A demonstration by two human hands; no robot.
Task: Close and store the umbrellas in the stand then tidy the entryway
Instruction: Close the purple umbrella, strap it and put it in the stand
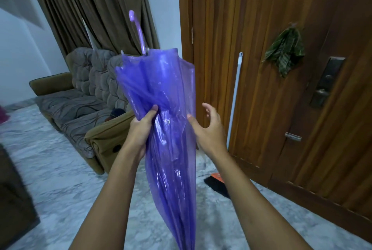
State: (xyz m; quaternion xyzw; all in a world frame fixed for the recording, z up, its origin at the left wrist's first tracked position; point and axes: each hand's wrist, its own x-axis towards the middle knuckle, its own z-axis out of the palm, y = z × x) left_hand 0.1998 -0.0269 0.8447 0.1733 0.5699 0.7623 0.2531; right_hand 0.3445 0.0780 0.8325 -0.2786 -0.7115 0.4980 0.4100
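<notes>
While left hand [141, 131] grips purple umbrella [171, 169] mid-canopy, right hand [211, 131] hovers alongside — fingers spread, w/o grip.

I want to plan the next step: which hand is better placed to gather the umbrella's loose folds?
Probably the right hand: it is open and free beside the umbrella, while the left hand grips the umbrella and steadies it.

The umbrella [169, 109] is coloured translucent purple — its handle [138, 30] a paler lilac. Grey swirls are printed on the olive-brown sofa [80, 104]; the floor [50, 169] is marbled grey-white, the cloth [284, 50] striped green.
</notes>
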